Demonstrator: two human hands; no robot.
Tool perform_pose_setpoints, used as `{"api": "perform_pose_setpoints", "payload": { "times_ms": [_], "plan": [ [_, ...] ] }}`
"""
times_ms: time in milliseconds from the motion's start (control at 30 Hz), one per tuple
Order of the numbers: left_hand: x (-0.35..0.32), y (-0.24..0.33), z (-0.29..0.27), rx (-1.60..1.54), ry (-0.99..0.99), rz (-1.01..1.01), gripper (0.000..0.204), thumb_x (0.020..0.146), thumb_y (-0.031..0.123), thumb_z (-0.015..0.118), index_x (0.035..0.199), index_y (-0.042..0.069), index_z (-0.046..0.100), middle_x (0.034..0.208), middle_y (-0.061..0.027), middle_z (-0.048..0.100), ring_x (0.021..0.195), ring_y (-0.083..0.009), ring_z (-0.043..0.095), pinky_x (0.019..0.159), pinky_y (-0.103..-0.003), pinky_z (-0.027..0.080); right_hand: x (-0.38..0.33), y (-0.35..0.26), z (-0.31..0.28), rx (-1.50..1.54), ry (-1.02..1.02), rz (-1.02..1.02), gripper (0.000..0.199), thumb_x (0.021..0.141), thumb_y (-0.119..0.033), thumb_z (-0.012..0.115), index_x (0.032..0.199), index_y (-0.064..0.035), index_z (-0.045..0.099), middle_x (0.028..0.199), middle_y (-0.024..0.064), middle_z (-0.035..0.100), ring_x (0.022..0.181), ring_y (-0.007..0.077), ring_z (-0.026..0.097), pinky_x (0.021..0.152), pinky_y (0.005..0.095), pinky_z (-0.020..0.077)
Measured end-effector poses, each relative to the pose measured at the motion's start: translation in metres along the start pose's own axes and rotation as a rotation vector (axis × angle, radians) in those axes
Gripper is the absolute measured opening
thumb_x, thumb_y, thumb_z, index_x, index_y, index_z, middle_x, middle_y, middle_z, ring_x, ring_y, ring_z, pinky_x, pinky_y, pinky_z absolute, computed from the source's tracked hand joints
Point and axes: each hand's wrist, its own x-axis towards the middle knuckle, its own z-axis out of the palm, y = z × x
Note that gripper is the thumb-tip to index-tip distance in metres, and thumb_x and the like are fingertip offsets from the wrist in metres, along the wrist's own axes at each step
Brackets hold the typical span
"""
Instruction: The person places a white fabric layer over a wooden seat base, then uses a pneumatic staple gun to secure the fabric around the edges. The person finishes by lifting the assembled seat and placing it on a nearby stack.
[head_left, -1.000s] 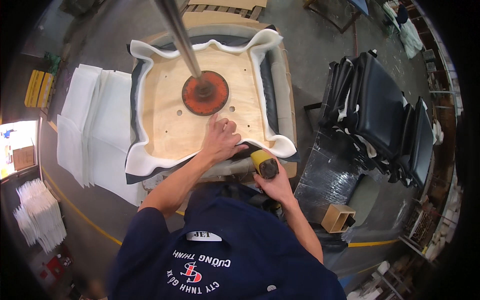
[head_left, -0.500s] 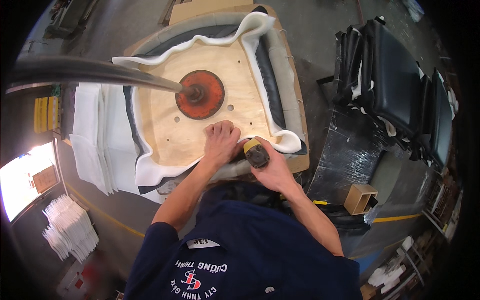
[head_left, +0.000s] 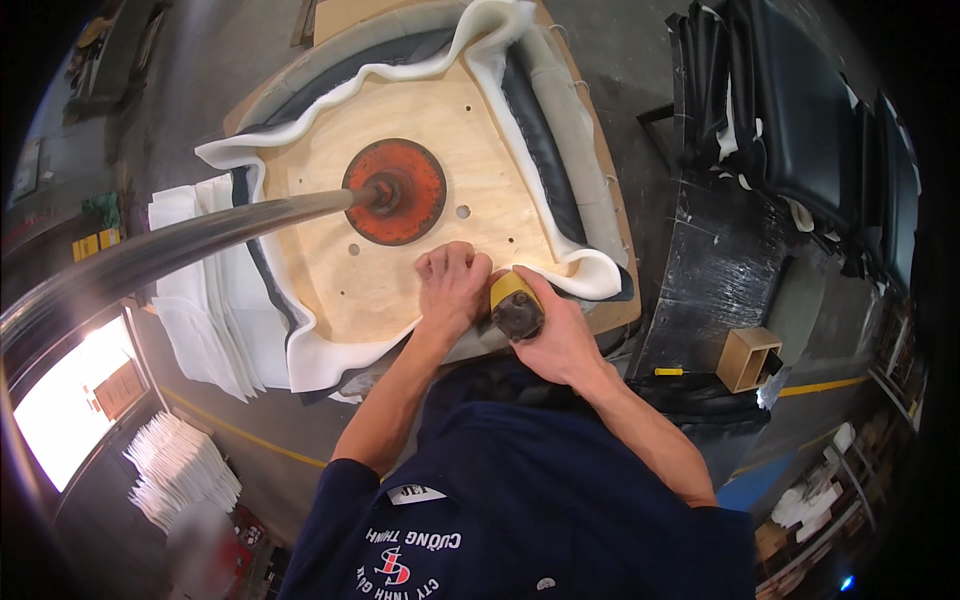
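A seat-shaped plywood board [head_left: 330, 270] lies underside up, with white padding [head_left: 530, 160] and a black cover [head_left: 535, 140] standing up around its rim. A round red press plate [head_left: 420, 170] on a metal rod [head_left: 250, 222] rests on the board. At the near edge, my left hand [head_left: 452, 290] is closed, knuckles up, on the folded-over edge of the padding. Close beside it, my right hand [head_left: 560, 335] grips a yellow and dark staple gun [head_left: 517, 314]. Its nose is hidden under the tool's body and my hands.
Stacked white padding sheets [head_left: 205, 300] lie left of the board. On the right, black covered cushions [head_left: 800, 130] stand on a dark table [head_left: 690, 270]. A small wooden box [head_left: 745, 360] and a yellow-handled tool [head_left: 668, 371] sit near its front. Another white stack [head_left: 185, 465] is at lower left.
The whole view has shifted a little. Both hands keep nearly the same place at the near edge, with the staple gun still in my right hand.
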Motion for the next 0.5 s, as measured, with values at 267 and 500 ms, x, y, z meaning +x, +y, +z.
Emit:
{"api": "perform_pose_setpoints", "payload": {
  "times_ms": [267,500],
  "plan": [
    [0.013,0.017,-0.011,0.028,0.029,0.013,0.024,0.085,0.026,0.073,0.101,0.013,0.061,0.107,-0.006,0.055,0.108,-0.0302,0.049,0.091,-0.047,0.035,0.007,0.01,-0.013,-0.068,0.057,-0.111,0.07,0.077,-0.012,0.072,0.144,-0.0051,0.051,0.119,0.0316,0.068,0.114,0.0486,0.063,0.098,0.0502,0.0523],
    [-0.048,0.034,-0.076,0.067,-0.108,-0.216,0.061,0.084,0.034,0.075,0.137,0.011,0.055,0.126,-0.0147,0.06,0.121,-0.0351,0.053,0.102,-0.049,0.038,-0.042,0.034,-0.013,-0.001,0.056,-0.289,0.08,0.074,-0.009,0.075,0.149,-0.0133,0.048,0.112,0.0263,0.072,0.108,0.0451,0.068,0.092,0.0454,0.0549]
  ]
}}
